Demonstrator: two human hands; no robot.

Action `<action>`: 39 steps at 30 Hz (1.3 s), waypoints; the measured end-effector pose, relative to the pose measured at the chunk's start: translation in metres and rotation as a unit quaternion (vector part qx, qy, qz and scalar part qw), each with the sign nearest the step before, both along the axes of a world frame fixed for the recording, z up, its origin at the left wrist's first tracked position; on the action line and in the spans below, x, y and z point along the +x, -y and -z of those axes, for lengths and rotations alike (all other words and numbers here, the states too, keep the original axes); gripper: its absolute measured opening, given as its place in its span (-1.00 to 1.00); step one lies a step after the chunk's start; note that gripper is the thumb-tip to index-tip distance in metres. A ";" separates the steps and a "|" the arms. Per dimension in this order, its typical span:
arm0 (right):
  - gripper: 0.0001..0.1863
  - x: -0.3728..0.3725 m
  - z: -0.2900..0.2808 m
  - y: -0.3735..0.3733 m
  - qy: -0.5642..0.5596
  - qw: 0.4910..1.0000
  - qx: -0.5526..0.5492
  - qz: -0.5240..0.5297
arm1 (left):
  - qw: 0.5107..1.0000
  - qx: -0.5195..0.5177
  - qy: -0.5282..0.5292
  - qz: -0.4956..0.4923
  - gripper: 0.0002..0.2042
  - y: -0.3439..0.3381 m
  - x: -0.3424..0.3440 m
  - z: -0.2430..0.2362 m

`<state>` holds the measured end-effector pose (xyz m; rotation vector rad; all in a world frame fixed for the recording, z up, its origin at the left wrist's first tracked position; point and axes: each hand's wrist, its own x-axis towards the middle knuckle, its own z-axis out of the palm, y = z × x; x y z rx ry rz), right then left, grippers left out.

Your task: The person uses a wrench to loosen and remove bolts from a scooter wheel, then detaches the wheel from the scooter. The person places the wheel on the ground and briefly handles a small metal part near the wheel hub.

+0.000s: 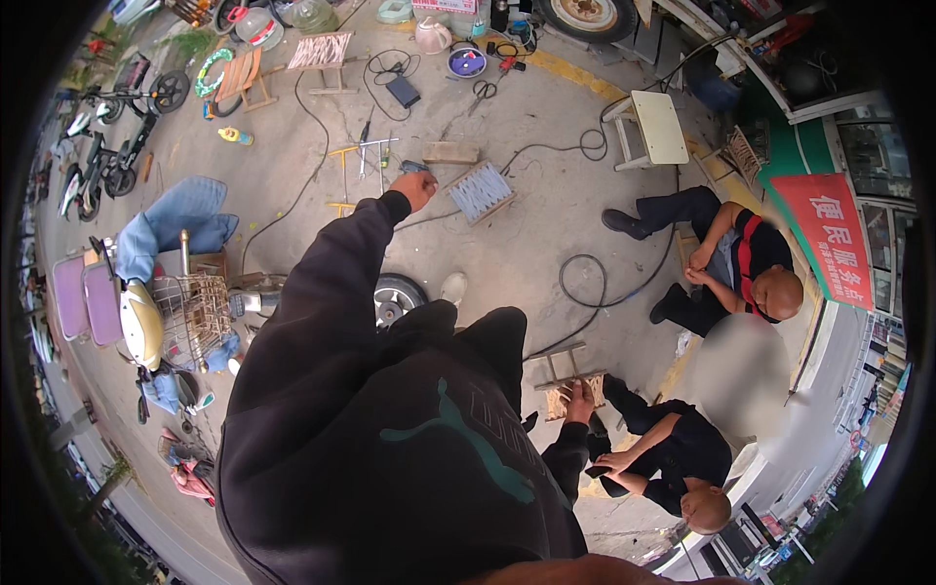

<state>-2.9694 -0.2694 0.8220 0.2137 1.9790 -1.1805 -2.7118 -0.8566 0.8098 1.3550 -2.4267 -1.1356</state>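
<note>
My left hand (417, 190) reaches forward with its fingers curled. Just beyond it lie a small dark object (410, 167), a wooden block (450, 152) and a low stool with pale-blue webbing (481, 193). Whether its fingers hold anything is too small to tell. My right hand (579, 400) is low on the right with curled fingers, beside or on a small wooden folding stool (552, 370); its contents are unclear. T-handled wrenches (343, 171) lie left of the wooden block, and a wheel (395, 298) shows partly behind my body.
Two seated people (770, 283) (687, 458) are on my right, beside a blurred patch. A scooter (138, 322) stands left, bikes (117, 146) upper left. Hoses (585, 302) and cables cross the pavement; a pale chair (658, 127), tyre (590, 15) and purple basin (466, 62) are farther ahead.
</note>
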 end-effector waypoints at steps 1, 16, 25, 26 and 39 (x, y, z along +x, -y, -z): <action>-0.64 -0.010 0.001 0.004 0.015 1.000 0.014 -0.018 | 0.999 0.044 -0.004 -0.010 -0.73 -0.002 -0.037 -0.021; -0.66 -0.343 0.055 0.075 0.218 0.944 0.230 -0.095 | 0.863 0.309 0.361 -0.174 -0.63 -0.075 0.009 0.043; -0.69 -0.538 0.038 0.393 0.111 0.963 0.080 -0.232 | 0.861 0.307 0.140 -0.381 -0.69 -0.085 -0.095 0.067; -0.67 -0.540 0.024 0.428 0.107 0.947 0.091 -0.290 | 0.848 0.335 0.132 -0.390 -0.69 -0.082 -0.111 0.064; -0.72 -0.571 0.039 0.869 -0.002 0.748 0.255 -0.612 | 0.809 0.395 0.144 -0.410 -0.66 0.132 -0.202 0.088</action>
